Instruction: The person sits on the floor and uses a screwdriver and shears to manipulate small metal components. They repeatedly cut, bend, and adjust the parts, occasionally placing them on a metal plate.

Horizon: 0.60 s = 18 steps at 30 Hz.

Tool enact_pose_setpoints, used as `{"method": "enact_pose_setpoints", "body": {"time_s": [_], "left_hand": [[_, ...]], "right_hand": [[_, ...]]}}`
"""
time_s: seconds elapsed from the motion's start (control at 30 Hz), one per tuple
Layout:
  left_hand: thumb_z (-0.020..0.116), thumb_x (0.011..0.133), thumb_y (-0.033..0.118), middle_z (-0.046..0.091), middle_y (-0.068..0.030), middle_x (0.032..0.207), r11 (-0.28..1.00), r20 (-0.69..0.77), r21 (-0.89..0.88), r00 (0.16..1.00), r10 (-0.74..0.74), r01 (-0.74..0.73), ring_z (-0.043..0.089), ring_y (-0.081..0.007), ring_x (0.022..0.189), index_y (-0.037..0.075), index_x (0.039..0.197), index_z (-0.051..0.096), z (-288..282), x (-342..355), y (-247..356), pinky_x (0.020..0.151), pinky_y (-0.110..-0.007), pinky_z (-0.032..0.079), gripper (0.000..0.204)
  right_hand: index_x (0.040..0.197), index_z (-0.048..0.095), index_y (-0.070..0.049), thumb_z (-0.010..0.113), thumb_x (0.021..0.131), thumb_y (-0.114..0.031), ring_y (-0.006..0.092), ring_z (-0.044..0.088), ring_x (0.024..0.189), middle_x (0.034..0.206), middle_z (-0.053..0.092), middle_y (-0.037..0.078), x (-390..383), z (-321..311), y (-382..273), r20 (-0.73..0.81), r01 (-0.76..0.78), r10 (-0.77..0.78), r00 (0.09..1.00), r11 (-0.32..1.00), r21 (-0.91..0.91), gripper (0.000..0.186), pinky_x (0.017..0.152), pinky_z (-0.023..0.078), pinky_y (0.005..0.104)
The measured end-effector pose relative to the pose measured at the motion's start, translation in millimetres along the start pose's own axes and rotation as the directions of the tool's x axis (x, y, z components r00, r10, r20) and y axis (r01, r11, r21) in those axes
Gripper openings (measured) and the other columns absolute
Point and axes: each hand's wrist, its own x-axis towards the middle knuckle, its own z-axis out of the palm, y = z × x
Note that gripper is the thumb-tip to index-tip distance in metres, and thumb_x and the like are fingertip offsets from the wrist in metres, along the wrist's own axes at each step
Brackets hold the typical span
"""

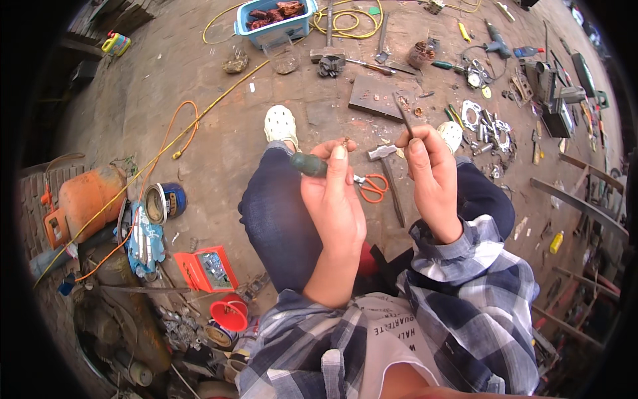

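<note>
My left hand [334, 193] is raised over my knees, fingers closed around a dark green tool handle [308, 164] that sticks out to the left; a small brownish piece [345, 141] shows at my fingertips. My right hand [430, 169] pinches a thin dark metal strip [403, 115] that points up and away. The two hands are close together but apart. Below them on the ground lie a hammer [384, 154] and orange-handled scissors [372, 187].
A blue tub [272, 20] of rusty parts, yellow cable [345, 23] and a dark metal plate [375, 95] lie ahead. Gaskets and tools [488, 126] spread right. An orange gas cylinder [86, 196], red box [207, 269] and red cup [230, 312] sit left.
</note>
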Motion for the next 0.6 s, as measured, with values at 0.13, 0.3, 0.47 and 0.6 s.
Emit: {"method": "enact_pose_setpoints", "body": {"time_s": [0.13,0.3,0.47,0.6], "left_hand": [[0.059,0.092,0.009,0.061,-0.0076,0.101,0.991,0.026,0.087,0.995,0.097,-0.099,0.048,-0.0058,0.077,0.001,0.106,0.06,7.6,-6.4,5.6,0.067,-0.022,0.037,0.015],[0.059,0.09,0.006,0.06,-0.0101,0.104,0.948,0.167,0.234,0.969,0.18,-0.216,0.052,-0.0113,0.089,0.0,0.102,0.06,9.3,-11.8,11.2,0.077,-0.025,0.039,0.014],[0.06,0.087,0.004,0.059,-0.0119,0.105,0.918,0.264,0.274,0.94,0.216,-0.288,0.053,-0.0181,0.102,-0.002,0.099,0.059,9.8,-14.5,10.6,0.096,-0.033,0.037,0.013],[0.06,0.087,0.003,0.059,-0.0122,0.105,0.9,0.31,0.291,0.922,0.231,-0.324,0.053,-0.0189,0.103,-0.002,0.1,0.059,8.2,-14.4,10.9,0.097,-0.035,0.037,0.014]], "right_hand": [[0.102,0.058,-0.004,0.065,0.09,-0.012,-0.0036,0.031,0.055,0.064,0.039,-0.012,-2.5,-2.2,-14.6,0.105,-0.162,0.156,0.982,0.986,0.049,0.016,0.048,0.022,0.0163],[0.104,0.067,-0.003,0.067,0.086,-0.008,-0.0012,0.029,0.055,0.062,0.034,-0.012,-2.0,2.8,-17.7,0.134,-0.033,0.032,0.99,0.999,0.002,0.018,0.049,0.021,0.0185],[0.099,0.068,-0.002,0.069,0.083,-0.008,-0.0006,0.03,0.056,0.062,0.035,-0.011,-3.7,4.5,-24.5,0.124,-0.029,0.016,0.992,0.994,0.106,0.017,0.05,0.021,0.0202],[0.096,0.067,-0.001,0.068,0.083,-0.006,-0.0006,0.031,0.056,0.061,0.037,-0.011,-4.0,2.0,-27.3,0.13,-0.038,0.029,0.991,0.997,0.071,0.014,0.05,0.024,0.0191]]}}
